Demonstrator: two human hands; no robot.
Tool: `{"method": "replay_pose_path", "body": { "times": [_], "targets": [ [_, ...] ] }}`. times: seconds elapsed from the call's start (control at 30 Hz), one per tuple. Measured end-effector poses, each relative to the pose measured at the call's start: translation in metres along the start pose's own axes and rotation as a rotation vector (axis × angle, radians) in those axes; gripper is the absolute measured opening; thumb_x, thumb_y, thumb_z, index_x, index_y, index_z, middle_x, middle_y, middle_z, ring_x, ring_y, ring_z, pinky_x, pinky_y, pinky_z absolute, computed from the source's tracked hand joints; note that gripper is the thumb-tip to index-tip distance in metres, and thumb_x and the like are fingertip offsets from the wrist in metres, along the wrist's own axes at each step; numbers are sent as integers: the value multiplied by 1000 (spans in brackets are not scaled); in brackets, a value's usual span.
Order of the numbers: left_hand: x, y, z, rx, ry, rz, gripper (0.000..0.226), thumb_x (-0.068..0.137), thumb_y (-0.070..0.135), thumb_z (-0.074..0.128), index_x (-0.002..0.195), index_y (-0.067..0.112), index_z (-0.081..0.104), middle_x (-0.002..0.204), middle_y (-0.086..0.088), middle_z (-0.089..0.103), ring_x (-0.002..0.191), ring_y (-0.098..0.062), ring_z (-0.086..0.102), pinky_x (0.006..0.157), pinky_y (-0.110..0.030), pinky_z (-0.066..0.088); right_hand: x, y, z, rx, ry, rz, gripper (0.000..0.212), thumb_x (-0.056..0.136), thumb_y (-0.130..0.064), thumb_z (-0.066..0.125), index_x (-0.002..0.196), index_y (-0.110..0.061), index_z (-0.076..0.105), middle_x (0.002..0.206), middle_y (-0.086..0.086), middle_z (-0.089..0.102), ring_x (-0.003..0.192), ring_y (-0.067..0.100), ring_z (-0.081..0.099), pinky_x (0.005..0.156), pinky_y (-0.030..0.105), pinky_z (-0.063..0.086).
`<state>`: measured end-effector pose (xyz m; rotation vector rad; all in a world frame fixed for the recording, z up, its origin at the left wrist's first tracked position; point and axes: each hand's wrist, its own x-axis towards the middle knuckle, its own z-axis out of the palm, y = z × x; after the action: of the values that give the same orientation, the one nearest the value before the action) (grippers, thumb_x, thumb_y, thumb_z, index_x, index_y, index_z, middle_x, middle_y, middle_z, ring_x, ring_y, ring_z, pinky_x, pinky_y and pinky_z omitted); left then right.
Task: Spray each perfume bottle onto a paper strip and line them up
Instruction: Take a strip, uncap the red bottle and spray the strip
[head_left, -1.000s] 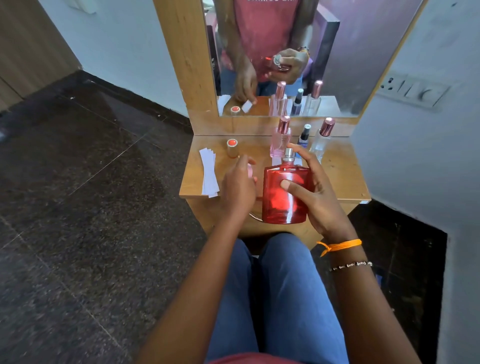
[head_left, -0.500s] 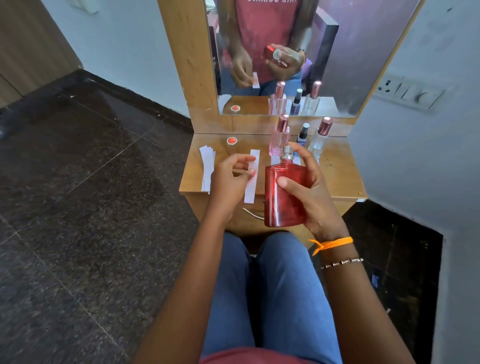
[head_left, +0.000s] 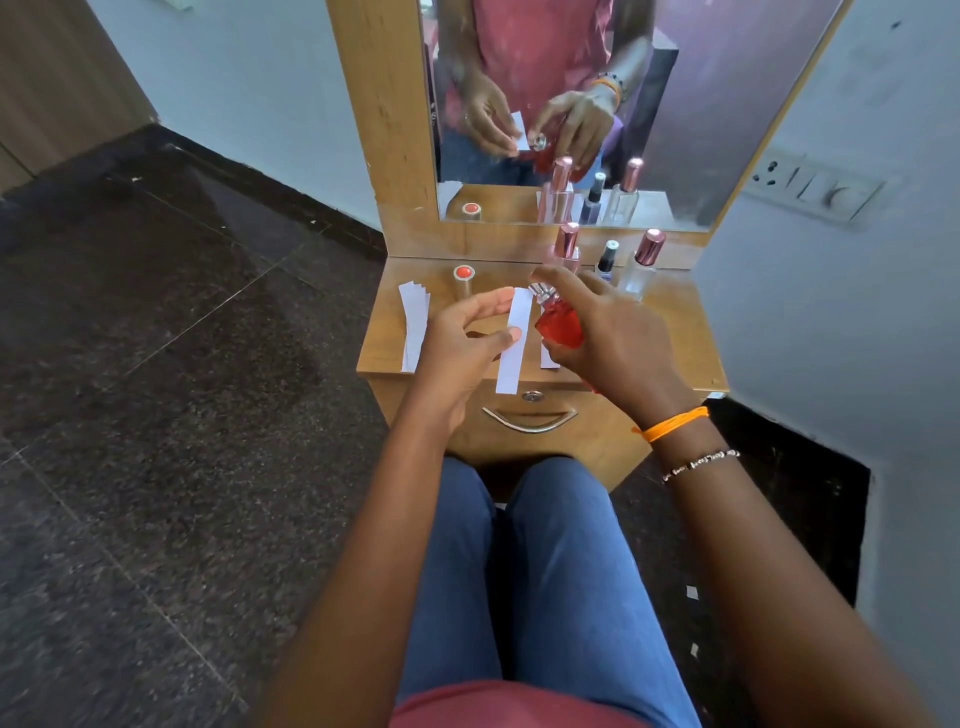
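My right hand (head_left: 618, 343) grips a red perfume bottle (head_left: 560, 325), tilted so its silver nozzle points left at a white paper strip (head_left: 515, 345). My left hand (head_left: 462, 345) pinches that strip between thumb and fingers, holding it upright just left of the nozzle. A stack of blank strips (head_left: 414, 327) lies on the left of the small wooden table (head_left: 675, 358). Another strip (head_left: 547, 359) lies flat, mostly hidden under the bottle. At the back stand a pink-capped bottle (head_left: 566, 244), a small dark bottle (head_left: 606, 260) and a clear pink-capped bottle (head_left: 643, 262).
The red bottle's cap (head_left: 463, 280) stands on the table near the back left. A mirror (head_left: 571, 104) rises behind the table. A drawer with a metal handle (head_left: 530, 420) faces my knees. A switch panel (head_left: 810, 189) is on the right wall.
The red bottle has gone from upright to tilted, with its nozzle turned toward the strip. My left hand lifted the strip and brought it close beside the nozzle.
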<state>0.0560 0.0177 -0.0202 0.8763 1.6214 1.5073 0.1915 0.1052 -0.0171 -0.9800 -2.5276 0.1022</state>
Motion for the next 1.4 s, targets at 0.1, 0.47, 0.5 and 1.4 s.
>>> {"method": "replay_pose_path", "body": {
  "times": [0.1,0.47,0.5,1.4],
  "targets": [
    [-1,1,1,-6,0,3,41,84,0,62,121,19,61,106,15,65,99,5,60,68,-6,50,2,1,1,-12,-10,2,59,80,-26,67,133,-32,43,119,1,60,88,35,64,60,35,49],
    [-1,2,1,-11,-5,-2,40,85,0,61,121,19,61,102,19,64,93,8,60,64,-5,48,5,-3,-1,-35,-43,-17,60,81,-23,69,134,-28,43,124,5,59,96,35,64,69,41,55],
    [-1,2,1,-8,-4,-2,40,85,0,61,120,19,61,101,19,64,91,9,60,64,-5,48,5,-3,0,-29,-39,-16,60,81,-24,69,134,-28,43,124,5,59,96,35,64,68,40,54],
    [33,-22,131,283,-103,0,19,85,1,61,98,8,73,103,-7,70,85,-10,60,68,-15,48,-81,65,-36,426,270,536,62,73,-23,75,125,-36,44,109,1,68,95,25,65,81,47,54]
  ]
}}
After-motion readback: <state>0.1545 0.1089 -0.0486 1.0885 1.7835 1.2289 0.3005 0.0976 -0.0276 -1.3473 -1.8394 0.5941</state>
